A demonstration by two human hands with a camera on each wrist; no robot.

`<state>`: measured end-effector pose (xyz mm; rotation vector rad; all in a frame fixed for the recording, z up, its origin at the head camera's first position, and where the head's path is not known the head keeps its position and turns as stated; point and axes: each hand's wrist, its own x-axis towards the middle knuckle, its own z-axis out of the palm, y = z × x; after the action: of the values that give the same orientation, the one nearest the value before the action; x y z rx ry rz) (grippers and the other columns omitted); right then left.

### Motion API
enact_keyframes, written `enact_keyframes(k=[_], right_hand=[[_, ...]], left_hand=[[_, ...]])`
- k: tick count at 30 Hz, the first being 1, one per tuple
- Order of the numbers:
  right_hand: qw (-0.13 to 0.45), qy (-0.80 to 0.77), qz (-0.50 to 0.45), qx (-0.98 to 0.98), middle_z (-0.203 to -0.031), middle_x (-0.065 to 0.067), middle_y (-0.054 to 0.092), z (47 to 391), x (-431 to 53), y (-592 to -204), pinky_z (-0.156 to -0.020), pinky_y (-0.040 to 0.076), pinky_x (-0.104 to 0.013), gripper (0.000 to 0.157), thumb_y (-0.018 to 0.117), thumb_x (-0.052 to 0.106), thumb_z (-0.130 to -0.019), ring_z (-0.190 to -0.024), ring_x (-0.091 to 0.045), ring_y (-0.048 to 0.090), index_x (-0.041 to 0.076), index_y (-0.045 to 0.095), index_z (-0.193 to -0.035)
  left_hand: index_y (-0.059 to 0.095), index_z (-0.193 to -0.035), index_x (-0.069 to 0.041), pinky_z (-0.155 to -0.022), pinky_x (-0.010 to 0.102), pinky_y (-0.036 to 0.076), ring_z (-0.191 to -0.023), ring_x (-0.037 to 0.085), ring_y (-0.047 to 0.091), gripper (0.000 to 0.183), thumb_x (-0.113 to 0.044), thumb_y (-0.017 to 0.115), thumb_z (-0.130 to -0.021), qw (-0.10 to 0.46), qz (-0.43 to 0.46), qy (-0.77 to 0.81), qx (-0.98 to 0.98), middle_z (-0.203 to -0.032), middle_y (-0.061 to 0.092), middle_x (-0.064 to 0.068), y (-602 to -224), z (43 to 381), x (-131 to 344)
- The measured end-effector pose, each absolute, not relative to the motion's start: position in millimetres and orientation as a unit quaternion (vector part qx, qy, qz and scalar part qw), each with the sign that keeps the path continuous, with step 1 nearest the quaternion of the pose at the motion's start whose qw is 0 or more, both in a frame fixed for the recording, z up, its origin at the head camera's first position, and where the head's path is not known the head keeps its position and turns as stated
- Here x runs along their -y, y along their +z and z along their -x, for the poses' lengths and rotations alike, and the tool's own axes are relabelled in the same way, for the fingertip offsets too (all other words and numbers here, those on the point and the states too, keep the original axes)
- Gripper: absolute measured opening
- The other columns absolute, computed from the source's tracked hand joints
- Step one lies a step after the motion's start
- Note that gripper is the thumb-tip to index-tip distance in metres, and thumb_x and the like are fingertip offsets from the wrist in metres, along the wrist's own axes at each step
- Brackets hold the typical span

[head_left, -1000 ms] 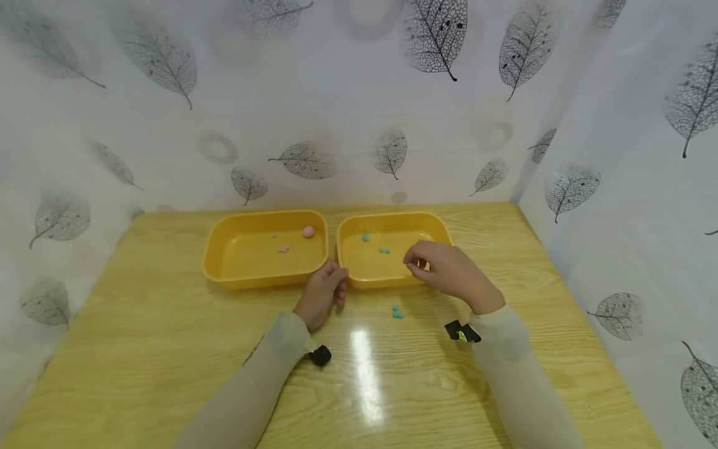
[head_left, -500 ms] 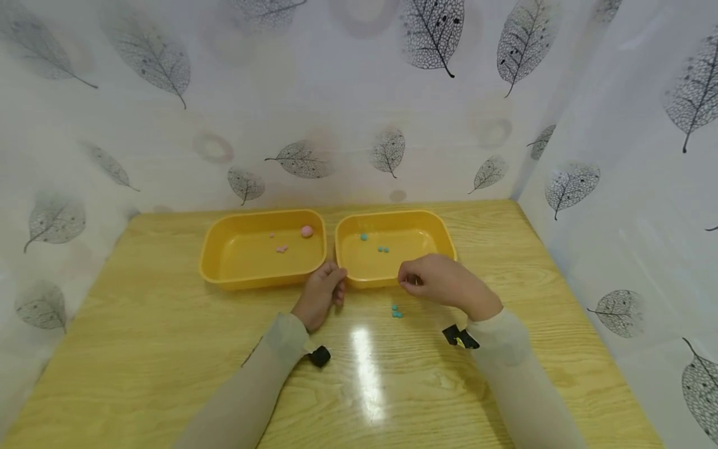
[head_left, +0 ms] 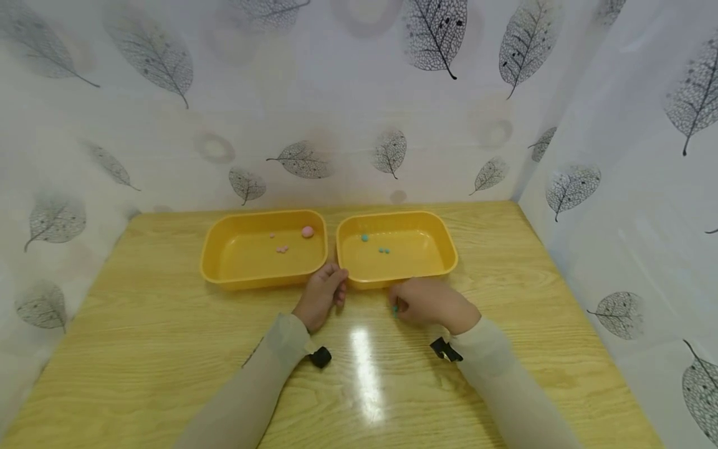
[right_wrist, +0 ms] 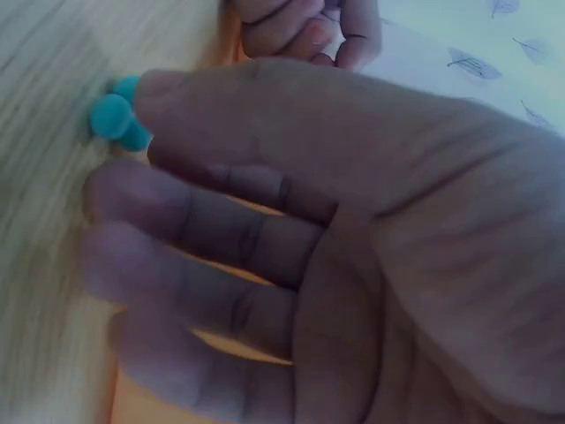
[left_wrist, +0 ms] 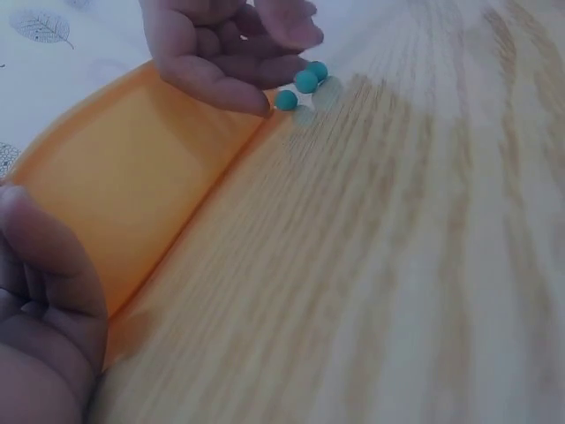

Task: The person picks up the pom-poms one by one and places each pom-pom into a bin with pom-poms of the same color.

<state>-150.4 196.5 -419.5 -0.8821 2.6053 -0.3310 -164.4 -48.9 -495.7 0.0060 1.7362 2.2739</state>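
Observation:
Three small teal balls (left_wrist: 306, 81) lie close together on the wooden table in front of the right yellow tray (head_left: 381, 279). My right hand (head_left: 429, 304) reaches down over them. Its thumb and fingers stand apart around the balls in the right wrist view, the thumb tip (right_wrist: 163, 97) overlapping them. Whether it touches any is unclear. In the head view the hand hides most of them. My left hand (head_left: 321, 296) holds the near left corner of the right tray, thumb at the rim and fingers curled; the contact is partly hidden.
Inside the right tray lie a teal ball (head_left: 364, 237) and two smaller ones. A left yellow tray (head_left: 263, 280) beside it holds a larger pink ball (head_left: 307, 231) and several tiny pink pieces. Leaf-patterned sheeting (head_left: 348, 93) stands behind the table and at its sides.
My right hand has moved from above the right tray down and toward me, to the teal balls on the table. The left hand has stayed at the tray corner.

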Motion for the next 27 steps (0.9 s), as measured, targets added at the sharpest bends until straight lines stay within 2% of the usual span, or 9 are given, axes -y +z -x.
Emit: enact_keyframes(k=[6,15,27], right_hand=[[0.169,-0.11,0.331,-0.922,-0.073,0.01,0.051,152.0,-194.0,-426.9,-0.065,0.04,-0.025,0.02,0.072,0.003,-0.089,-0.068,-0.009,0.046,0.018,0.062,-0.08],[0.144,-0.117,0.344,-0.92,-0.075,0.008,0.055,151.0,-190.1,-430.9,-0.067,0.043,-0.024,0.02,0.072,-0.001,-0.088,-0.069,-0.008,0.048,0.016,0.063,-0.08],[0.151,-0.136,0.318,-0.926,-0.071,0.009,0.052,151.9,-189.2,-432.4,-0.066,0.042,-0.025,0.024,0.072,0.003,-0.092,-0.066,-0.009,0.047,0.017,0.063,-0.075]], left_hand=[[0.051,-0.086,-0.01,-0.054,0.023,0.045,-0.061,0.013,0.051,0.023,-0.019,0.059,-0.106,0.142,-0.002,0.784,-0.604,-0.078,0.054,0.003,-496.1,164.4,48.9],[0.051,-0.086,-0.009,-0.054,0.024,0.045,-0.061,0.014,0.051,0.023,-0.019,0.058,-0.106,0.141,0.003,0.783,-0.605,-0.077,0.054,0.003,-497.0,164.2,48.0],[0.051,-0.087,-0.009,-0.054,0.024,0.045,-0.061,0.013,0.05,0.022,-0.018,0.058,-0.106,0.137,-0.002,0.783,-0.607,-0.078,0.054,0.003,-496.9,163.9,48.2]])
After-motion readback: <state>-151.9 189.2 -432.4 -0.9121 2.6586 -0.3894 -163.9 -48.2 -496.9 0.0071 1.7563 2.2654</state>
